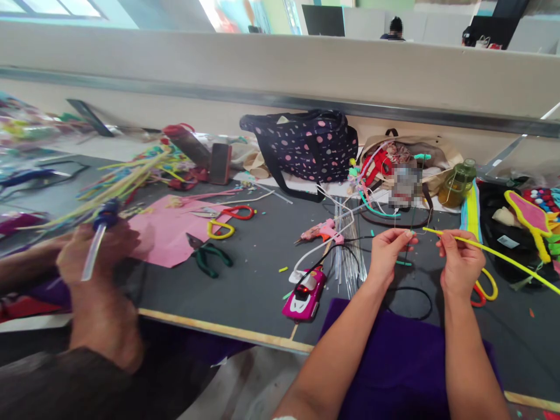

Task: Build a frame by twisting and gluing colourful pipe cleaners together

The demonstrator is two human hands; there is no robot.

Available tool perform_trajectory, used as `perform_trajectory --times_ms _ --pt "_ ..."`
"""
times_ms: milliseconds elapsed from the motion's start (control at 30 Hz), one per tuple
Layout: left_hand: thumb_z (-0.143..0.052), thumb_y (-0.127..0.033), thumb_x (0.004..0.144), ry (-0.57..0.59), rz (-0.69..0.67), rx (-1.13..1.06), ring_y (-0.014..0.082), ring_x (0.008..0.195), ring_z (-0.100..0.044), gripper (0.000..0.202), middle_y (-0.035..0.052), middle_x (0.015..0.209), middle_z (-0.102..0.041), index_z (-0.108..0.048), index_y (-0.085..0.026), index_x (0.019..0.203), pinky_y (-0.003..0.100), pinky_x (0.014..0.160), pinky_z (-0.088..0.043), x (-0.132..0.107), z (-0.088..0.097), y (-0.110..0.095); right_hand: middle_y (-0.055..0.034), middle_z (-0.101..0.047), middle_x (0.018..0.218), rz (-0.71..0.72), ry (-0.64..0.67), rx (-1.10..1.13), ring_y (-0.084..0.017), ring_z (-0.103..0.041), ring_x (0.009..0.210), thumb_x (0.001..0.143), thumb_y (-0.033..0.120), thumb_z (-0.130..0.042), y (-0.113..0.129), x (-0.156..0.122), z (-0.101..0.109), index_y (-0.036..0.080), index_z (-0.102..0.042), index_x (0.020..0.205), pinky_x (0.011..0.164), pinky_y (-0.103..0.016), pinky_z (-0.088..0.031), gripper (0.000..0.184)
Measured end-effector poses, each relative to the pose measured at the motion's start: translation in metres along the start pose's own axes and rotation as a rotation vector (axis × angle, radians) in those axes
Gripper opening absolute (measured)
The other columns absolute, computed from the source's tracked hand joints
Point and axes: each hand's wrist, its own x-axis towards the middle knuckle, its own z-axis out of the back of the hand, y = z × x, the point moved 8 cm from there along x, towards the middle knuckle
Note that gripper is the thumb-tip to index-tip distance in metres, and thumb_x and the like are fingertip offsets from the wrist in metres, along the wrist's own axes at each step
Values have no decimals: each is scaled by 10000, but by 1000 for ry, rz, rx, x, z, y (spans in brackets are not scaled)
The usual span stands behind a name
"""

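My right hand pinches the near end of a long yellow pipe cleaner that runs off to the right. My left hand is closed in a pinch on a thin wire, close to the yellow end. Both hands hover above a dark grey table, just beyond a purple cloth. A pink glue gun and a bundle of clear glue sticks lie left of my left hand.
A co-worker's hands at the left hold a glue stick with a blue tool. Pink paper, green pliers, scissors, a magenta power strip, a dotted bag and a green jar lie about.
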Motion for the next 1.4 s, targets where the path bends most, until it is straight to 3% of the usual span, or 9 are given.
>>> perform_trajectory --times_ms 167,267,567,767,1000,1200,1400 --pt "-794 -366 631 -7 -77 85 144 662 -640 257 49 694 -694 -715 -137 717 249 619 -489 -1 -1 -5 -5 -635 721 204 70 -218 -118 -578 576 789 345 -694 16 -8 -7 170 -669 774 549 -254 -462 177" --pt "-790 -357 631 -6 -102 120 133 639 -620 242 32 658 -674 -715 -140 710 241 611 -478 -2 -1 -6 -8 -647 735 255 107 -274 -120 -574 599 819 321 -666 17 -13 -11 181 -679 800 576 -258 -466 143" --pt "-780 -355 633 -9 -140 182 128 622 -585 227 23 647 -665 -711 -150 701 244 609 -460 -3 -2 -8 -36 -703 810 88 201 -233 -154 -647 678 834 384 -634 -3 -12 -16 197 -705 896 602 -277 -536 210" --pt "-771 -361 641 -29 -130 180 115 608 -562 230 16 636 -647 -712 -145 696 236 593 -450 -3 0 -8 -33 -690 745 127 122 -171 -139 -631 604 830 356 -646 11 -12 -12 171 -681 866 550 -260 -521 192" --pt "-775 -355 632 -34 -130 168 115 610 -561 228 20 649 -653 -714 -146 702 228 585 -455 -2 0 -6 -17 -668 742 157 175 -203 -132 -606 591 809 347 -669 9 -16 -18 186 -667 825 550 -259 -490 161" --pt "-756 -353 659 -46 -210 244 119 612 -549 211 21 657 -655 -717 -155 718 233 595 -450 0 4 -6 -25 -686 778 352 239 -424 -143 -617 654 869 324 -601 21 -24 -26 215 -669 857 604 -265 -497 130" --pt "-708 -303 725 -60 -406 426 145 707 -588 120 39 749 -665 -728 -185 715 235 609 -439 -10 -2 -24 -52 -706 828 551 340 -550 -171 -655 773 905 275 -550 29 -31 -38 219 -655 885 722 -296 -512 121"
